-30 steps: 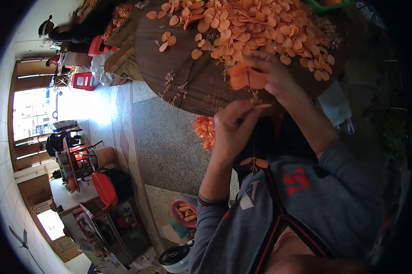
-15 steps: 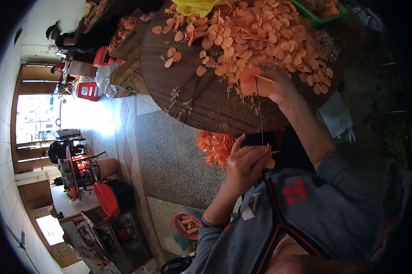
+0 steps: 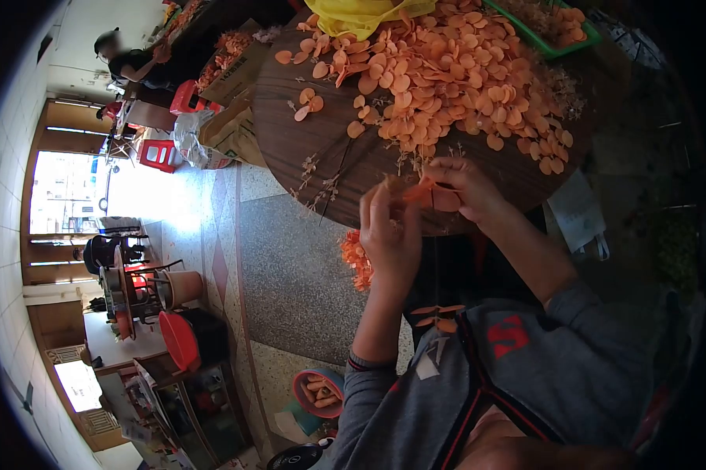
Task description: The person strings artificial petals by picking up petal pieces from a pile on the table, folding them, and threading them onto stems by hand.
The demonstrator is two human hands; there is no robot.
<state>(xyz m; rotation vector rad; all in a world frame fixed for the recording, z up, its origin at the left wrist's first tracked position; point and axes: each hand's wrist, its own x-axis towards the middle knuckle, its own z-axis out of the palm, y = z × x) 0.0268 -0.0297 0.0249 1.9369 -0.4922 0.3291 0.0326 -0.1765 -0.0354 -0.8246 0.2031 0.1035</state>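
Observation:
Over the near edge of the round brown table, my right hand pinches an artificial leaf stem near its upper end, among flat orange leaves. The thin dark stem hangs down toward my chest, with a lower cluster of orange leaves around it. My left hand is raised beside the upper leaves, its fingers curled around a blurred orange leaf. Its exact hold is partly hidden. Beyond both hands spreads a large pile of round orange leaves.
A yellow plastic bag and a green tray stand at the table's far side. Below the edge sits a bunch of orange leaves. A tub of brownish sticks is on the floor; a person works at far left.
My left hand has gone from the lower stem up to the top leaves, uncovering the lower cluster. My right hand has come down slightly toward me.

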